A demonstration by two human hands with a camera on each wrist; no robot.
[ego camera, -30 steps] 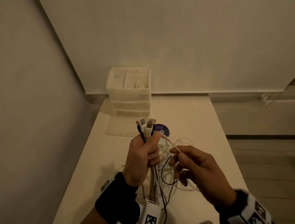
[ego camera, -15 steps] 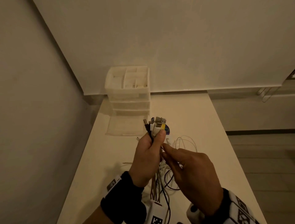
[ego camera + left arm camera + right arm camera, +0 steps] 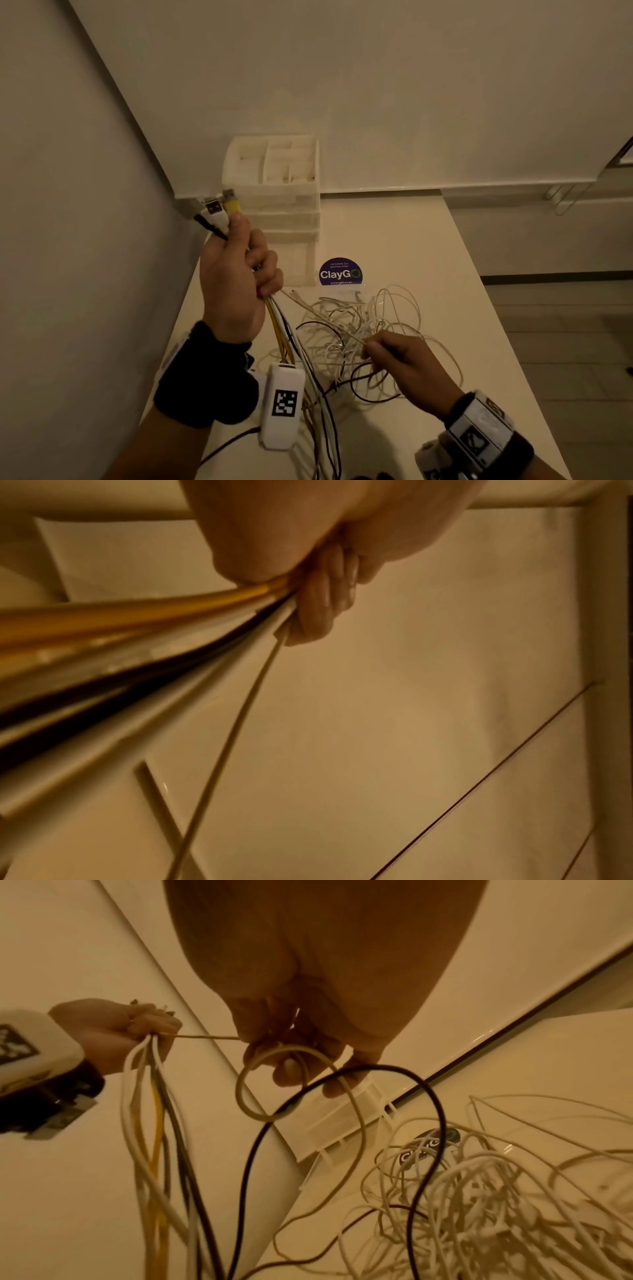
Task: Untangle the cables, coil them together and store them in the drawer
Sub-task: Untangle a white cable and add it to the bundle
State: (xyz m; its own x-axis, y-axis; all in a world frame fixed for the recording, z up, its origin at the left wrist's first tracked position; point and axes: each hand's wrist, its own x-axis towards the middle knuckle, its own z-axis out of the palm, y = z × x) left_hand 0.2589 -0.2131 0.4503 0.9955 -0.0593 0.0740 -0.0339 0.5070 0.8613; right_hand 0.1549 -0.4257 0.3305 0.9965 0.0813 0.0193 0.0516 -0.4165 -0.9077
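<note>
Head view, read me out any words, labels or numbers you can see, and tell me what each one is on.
"ClayGO": on the round purple sticker on the table.
Small lines above and below that word on the sticker: too small to read.
Black-and-white square code on the left wrist camera: a pattern, no words.

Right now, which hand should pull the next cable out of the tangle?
Right. The right hand already pinches a thin white cable at the tangle, while the left hand is full, gripping the gathered plug ends.

2 hands point(image 3: 236, 284) point(image 3: 400, 359) — 1 drawer unit point(image 3: 274, 192), 1 sticker point(image 3: 340, 272), 1 cable tangle point(image 3: 359, 329) — strands uncountable.
</note>
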